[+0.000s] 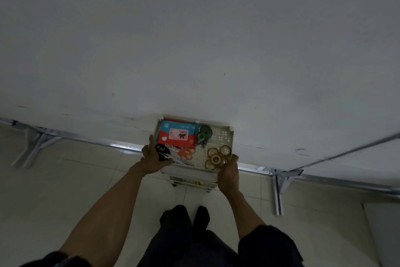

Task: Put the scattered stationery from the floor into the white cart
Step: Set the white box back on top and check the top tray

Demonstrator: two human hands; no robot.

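Hands at the white cart (231, 136): left (152, 159) closed around black tape dispenser (162, 152) over the top tray, right (228, 174) gripping rim; next, likely release inside beside scissors (186, 154).

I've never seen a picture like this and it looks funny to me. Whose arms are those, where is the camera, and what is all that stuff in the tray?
The camera sits on a person's head and looks down, so you see their own two arms and, at the bottom, their dark feet on the tiled floor. There is only this one picture.

In front of them, against a white wall, stands a white cart on little wheels. Its top tray holds a red and blue pack, orange scissors, a green tape dispenser and some brown tape rolls.

The left hand is at the tray's left corner and holds a black thing; the picture is too blurry to say what it is. The right hand grips the tray's front right corner, beside the tape rolls.
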